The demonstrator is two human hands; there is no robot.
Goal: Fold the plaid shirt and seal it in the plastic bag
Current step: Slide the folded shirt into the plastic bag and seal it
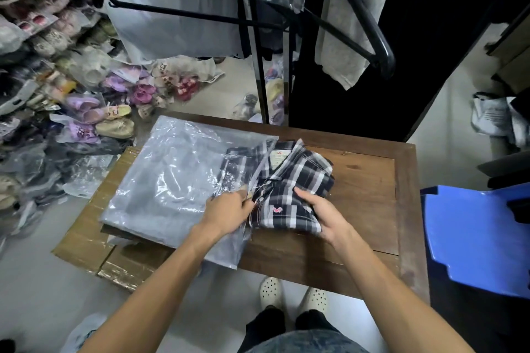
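The folded navy-and-white plaid shirt [289, 189] lies on the wooden table [364, 189], collar towards the far side. Its left part sits inside the mouth of the clear plastic bag [172, 180], which spreads flat to the left. My left hand [229, 209] pinches the bag's open edge beside the shirt's button placket. My right hand [321, 212] grips the shirt's near right edge, thumb on top and fingers underneath.
Flattened cardboard [86, 241] sticks out under the bag past the table's left edge. A blue plastic chair [473, 238] stands at the right. A black clothes rack [258, 66] with hanging garments rises behind the table. Bagged shoes [71, 89] pile up at the left.
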